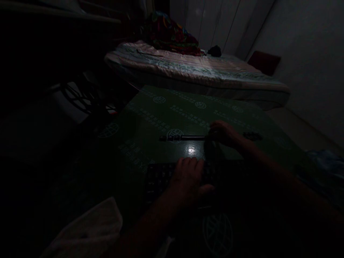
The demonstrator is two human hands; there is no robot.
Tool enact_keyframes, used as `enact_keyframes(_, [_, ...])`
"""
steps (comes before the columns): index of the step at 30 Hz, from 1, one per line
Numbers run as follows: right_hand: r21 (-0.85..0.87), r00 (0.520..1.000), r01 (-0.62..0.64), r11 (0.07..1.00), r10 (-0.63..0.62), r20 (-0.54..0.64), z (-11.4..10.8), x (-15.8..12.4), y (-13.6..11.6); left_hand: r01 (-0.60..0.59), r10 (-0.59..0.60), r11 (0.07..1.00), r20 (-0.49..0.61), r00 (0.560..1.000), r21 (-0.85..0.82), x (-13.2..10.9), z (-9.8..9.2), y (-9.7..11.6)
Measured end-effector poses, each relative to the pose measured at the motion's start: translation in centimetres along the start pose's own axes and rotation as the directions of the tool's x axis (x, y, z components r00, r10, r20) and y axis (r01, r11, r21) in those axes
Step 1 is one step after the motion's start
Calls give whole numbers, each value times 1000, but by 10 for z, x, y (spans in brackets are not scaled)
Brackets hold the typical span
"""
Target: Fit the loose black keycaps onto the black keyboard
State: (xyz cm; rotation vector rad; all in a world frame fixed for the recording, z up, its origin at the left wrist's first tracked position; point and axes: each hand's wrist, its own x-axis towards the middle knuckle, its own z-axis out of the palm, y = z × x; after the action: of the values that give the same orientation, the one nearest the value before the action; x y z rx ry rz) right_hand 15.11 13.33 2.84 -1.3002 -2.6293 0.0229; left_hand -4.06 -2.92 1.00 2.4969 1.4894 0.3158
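Observation:
The scene is very dark. My left hand (186,179) lies over a black keyboard (158,179), fingers stretched forward on its keys and thumb out to the right. Beyond it, on the green table cover, runs a row of small dark pieces (174,137) that look like keycaps, with a long dark bar (192,137) like a space bar. At the right end of this row is my right hand (221,132), its fingers bent down and together; what they hold, if anything, is hidden. Right of that hand lies a small dark cluster (252,136), too dim to make out.
The green printed cover (150,114) spreads over the table. A pale cloth (91,225) is at the lower left. Behind stands a bed (188,68) with a patterned blanket (172,34). A dark spoked wheel (77,98) stands left; bluish fabric (328,161) is at right.

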Motion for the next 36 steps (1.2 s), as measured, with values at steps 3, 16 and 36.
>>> enact_keyframes(3, [37, 995, 94, 995, -92, -38, -6, -39, -13, -6, 6, 1000, -13, 1000, 26, 1, 2, -1])
enact_keyframes(16, [126, 886, 209, 970, -133, -445, 27, -179, -69, -34, 37, 998, -59, 998, 59, 3, 5, 0])
enact_keyframes(36, [31, 898, 203, 979, -174, -403, 28, -186, -85, -32, 34, 999, -49, 998, 43, 2, 3, 2])
